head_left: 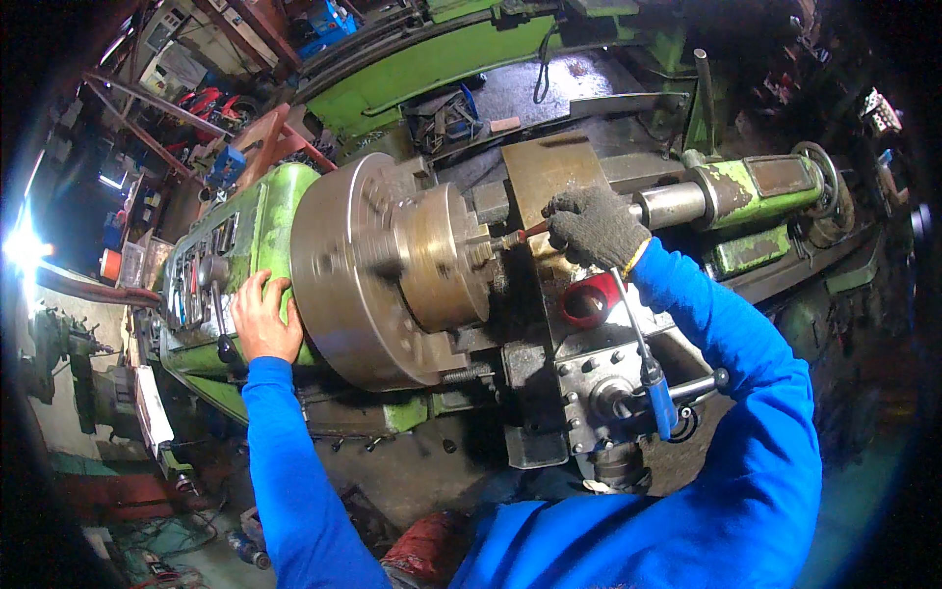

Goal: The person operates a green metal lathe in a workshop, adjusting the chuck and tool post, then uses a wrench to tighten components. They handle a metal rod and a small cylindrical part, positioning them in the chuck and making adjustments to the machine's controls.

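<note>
My bare left hand (267, 316) lies on the green headstock (280, 211) of a lathe, fingers apart, right beside the big steel chuck (339, 265). Clamped in the chuck is a round, stepped metal workpiece (437, 257). On the right, my right hand (594, 228), in a dark grey knit glove, is closed around a slim tool with a reddish handle (533, 232). Its metal end reaches the centre of the workpiece's face; the exact kind of tool cannot be made out. Behind the glove stands a brownish metal plate (554, 172).
The tailstock (760, 187) with its handwheel (829, 187) is at the right. Below my right hand sit a red ring-shaped object (589, 300), a blue-handled tool (659, 402) and the tool post (610, 393). Several hand tools (196, 275) lie on the headstock's left; a lever (218, 309) stands there.
</note>
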